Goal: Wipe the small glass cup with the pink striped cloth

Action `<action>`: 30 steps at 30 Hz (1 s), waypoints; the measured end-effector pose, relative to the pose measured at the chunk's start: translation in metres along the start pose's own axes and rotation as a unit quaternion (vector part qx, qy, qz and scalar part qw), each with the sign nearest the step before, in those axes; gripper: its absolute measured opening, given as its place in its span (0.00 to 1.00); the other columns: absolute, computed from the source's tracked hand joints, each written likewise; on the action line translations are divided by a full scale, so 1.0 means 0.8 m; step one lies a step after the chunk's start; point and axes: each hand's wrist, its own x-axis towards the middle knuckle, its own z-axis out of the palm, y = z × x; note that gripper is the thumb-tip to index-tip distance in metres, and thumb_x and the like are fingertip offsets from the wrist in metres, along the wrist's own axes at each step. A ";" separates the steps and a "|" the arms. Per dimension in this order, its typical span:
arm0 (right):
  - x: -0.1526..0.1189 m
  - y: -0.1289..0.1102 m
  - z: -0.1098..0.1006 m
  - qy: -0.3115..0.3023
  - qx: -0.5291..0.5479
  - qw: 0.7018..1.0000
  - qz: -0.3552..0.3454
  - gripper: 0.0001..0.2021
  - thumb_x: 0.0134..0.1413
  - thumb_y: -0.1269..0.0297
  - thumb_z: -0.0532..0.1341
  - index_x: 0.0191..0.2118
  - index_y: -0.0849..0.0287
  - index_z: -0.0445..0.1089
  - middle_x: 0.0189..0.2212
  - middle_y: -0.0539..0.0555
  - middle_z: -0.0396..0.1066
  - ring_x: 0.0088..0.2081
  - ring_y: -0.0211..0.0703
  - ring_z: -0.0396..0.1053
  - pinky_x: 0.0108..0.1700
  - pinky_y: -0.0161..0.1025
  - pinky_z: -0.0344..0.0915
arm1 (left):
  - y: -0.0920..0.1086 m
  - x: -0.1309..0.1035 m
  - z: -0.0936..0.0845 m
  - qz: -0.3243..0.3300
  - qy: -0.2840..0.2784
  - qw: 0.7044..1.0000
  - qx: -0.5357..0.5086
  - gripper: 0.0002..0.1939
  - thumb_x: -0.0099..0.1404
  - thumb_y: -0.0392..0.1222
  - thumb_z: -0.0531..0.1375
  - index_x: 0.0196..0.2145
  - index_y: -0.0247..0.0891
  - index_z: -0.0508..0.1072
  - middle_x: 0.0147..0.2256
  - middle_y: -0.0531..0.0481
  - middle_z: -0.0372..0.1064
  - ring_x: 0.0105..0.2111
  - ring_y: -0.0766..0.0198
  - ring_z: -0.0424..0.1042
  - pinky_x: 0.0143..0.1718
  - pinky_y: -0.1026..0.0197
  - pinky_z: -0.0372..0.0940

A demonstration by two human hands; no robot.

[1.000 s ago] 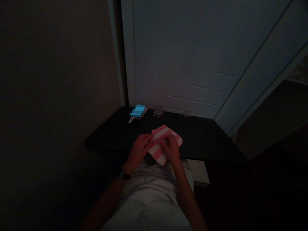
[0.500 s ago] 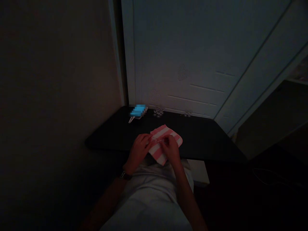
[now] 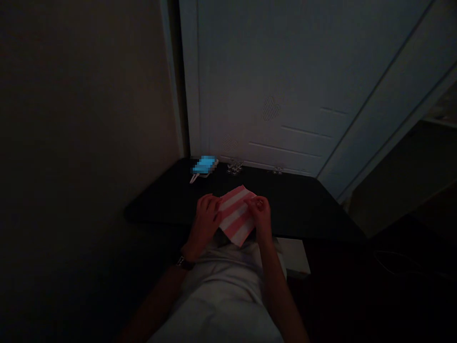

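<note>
The left hand [image 3: 206, 219] sits just below the middle of the frame, fingers curled over the left edge of a folded pink-and-white striped cloth [image 3: 236, 217] and pinching it, though the dim light hides the exact grip. The right hand [image 3: 262, 215] lies just to the right of it, its fingers bent over the cloth's right edge and holding that side in the same way. A watch [image 3: 183, 261] circles the left wrist, lower in the frame. The cloth lies between the two hands at the near edge of the black tabletop [image 3: 303, 209], its lower corner hanging over the edge toward the person's pale shirt [image 3: 221, 295]. Farther up the tabletop, toward the upper left of it, a small bright blue object [image 3: 204, 165] lies near the back edge; it is blurred. Just to its right sit a few small clear things [image 3: 234, 166], too dim to make out. Behind the tabletop stands a pale panelled door [image 3: 285, 95].
</note>
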 end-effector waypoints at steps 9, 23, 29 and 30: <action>0.002 -0.020 0.029 -0.108 -0.106 0.987 -0.052 0.07 0.55 0.62 0.50 0.38 0.56 0.61 0.31 0.50 0.65 0.32 0.37 0.64 0.35 0.33 0.61 | 0.008 0.000 -0.005 0.002 -0.016 0.999 0.051 0.12 0.57 0.30 0.53 0.38 0.41 0.69 0.47 0.45 0.55 0.51 0.53 0.52 0.52 0.48 0.54; 0.009 -0.016 0.042 -0.194 -0.142 0.967 -0.081 0.06 0.54 0.63 0.52 0.35 0.57 0.63 0.33 0.50 0.66 0.36 0.37 0.65 0.39 0.34 0.61 | 0.006 -0.010 -0.007 0.052 -0.058 0.996 0.050 0.12 0.61 0.32 0.51 0.38 0.44 0.70 0.46 0.52 0.68 0.51 0.58 0.59 0.53 0.45 0.47; 0.008 -0.014 0.038 -0.207 -0.155 0.962 -0.087 0.06 0.54 0.63 0.52 0.35 0.56 0.62 0.32 0.49 0.67 0.34 0.37 0.65 0.37 0.34 0.62 | 0.005 -0.011 -0.009 0.037 -0.081 0.995 0.053 0.11 0.61 0.32 0.50 0.34 0.42 0.70 0.37 0.51 0.72 0.45 0.59 0.65 0.53 0.44 0.44; 0.009 -0.014 0.038 -0.205 -0.159 0.961 -0.091 0.06 0.54 0.63 0.52 0.35 0.56 0.63 0.32 0.49 0.67 0.33 0.37 0.65 0.37 0.34 0.62 | 0.006 -0.011 -0.010 0.034 -0.081 0.995 0.051 0.11 0.60 0.32 0.50 0.34 0.42 0.70 0.37 0.51 0.72 0.44 0.59 0.65 0.53 0.45 0.45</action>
